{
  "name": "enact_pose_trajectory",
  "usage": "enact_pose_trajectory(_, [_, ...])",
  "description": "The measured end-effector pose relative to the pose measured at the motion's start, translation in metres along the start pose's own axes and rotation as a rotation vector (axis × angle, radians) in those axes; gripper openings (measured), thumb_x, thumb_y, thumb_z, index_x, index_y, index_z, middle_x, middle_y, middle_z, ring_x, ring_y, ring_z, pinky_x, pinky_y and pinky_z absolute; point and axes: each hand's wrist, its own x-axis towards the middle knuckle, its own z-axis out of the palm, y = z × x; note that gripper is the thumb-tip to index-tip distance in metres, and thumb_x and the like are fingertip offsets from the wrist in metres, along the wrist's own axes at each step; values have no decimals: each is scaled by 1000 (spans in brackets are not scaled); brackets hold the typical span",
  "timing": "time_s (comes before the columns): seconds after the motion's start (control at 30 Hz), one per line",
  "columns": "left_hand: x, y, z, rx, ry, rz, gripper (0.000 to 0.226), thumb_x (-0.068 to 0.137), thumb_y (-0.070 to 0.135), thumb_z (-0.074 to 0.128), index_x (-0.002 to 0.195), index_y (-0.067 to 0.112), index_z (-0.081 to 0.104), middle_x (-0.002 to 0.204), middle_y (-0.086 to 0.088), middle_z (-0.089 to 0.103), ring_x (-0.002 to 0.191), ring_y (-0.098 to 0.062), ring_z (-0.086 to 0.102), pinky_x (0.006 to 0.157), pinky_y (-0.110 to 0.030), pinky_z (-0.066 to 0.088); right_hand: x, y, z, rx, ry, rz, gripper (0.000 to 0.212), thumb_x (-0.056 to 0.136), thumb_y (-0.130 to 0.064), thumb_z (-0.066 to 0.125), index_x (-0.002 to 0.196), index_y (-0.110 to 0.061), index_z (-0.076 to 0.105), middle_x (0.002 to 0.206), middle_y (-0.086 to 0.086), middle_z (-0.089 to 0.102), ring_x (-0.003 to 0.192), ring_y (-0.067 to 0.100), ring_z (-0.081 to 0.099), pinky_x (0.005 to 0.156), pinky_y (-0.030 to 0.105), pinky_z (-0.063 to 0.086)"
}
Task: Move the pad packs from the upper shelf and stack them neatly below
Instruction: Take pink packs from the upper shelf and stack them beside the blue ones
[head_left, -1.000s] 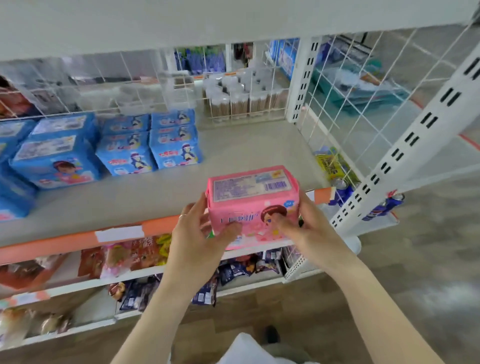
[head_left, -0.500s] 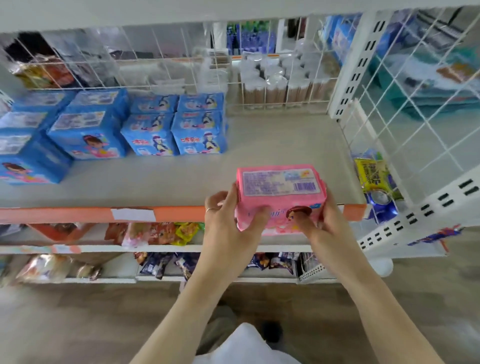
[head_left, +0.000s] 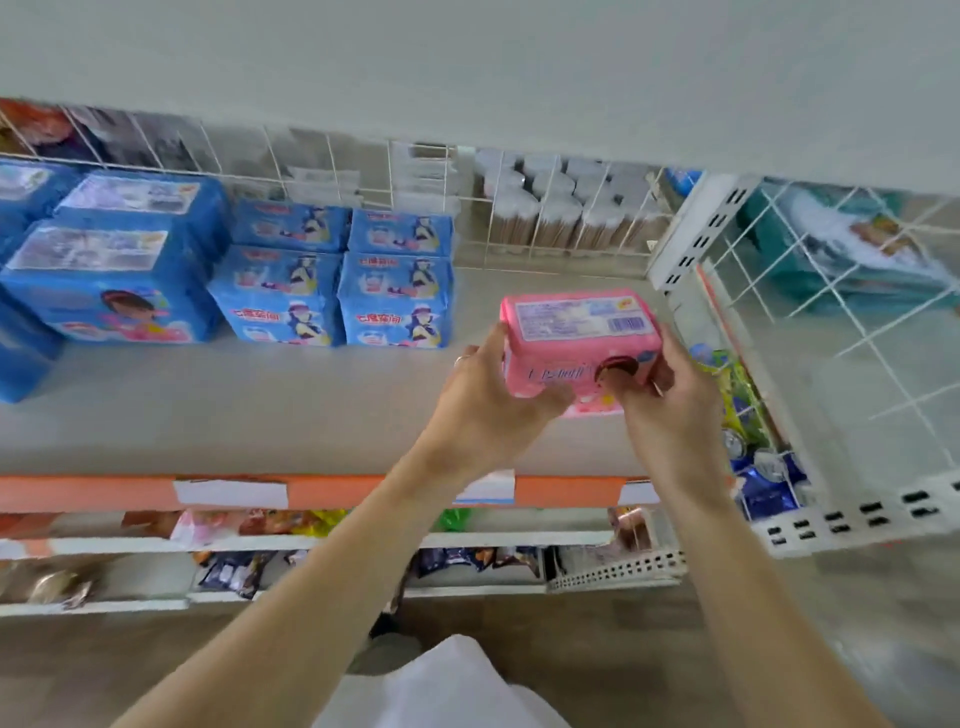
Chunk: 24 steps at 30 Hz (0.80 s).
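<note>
Fingers (head_left: 558, 402) of both my hands clamp one pink pad pack (head_left: 579, 340).
My left hand (head_left: 485, 410) and right hand (head_left: 672, 410) reach forward, holding it over the shelf (head_left: 311, 405), right of the blue packs (head_left: 395, 299).

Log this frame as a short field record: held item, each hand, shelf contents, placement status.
held item: pink pad pack, barcode label facing up
left hand: left hand grips the pack's left end
right hand: right hand grips its right end
shelf contents: blue pad packs stacked at the left on the grey shelf
placement status: pack held above the shelf, not yet set down
</note>
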Motion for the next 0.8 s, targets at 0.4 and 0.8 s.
enact_pose_trajectory(0.4, [91,2,4,66,30,0,66,82,32,67,143,28,41,128,5,61,115,-14,59,100,-31,47,85,30,78,142,224,38,50,73,-12,74,123,-16,64,94,-8,68,86,11,65,86,44,57])
enact_pose_trajectory(0.8, [122,11,4,14,203,-181,111,86,27,64,154,24,-24,158,-10,23,136,-28,39,109,-35,37,134,19,111,145,58,-69,44,77,-18,71,121,-14,63,106,2,69,96,16,66,86,28,55])
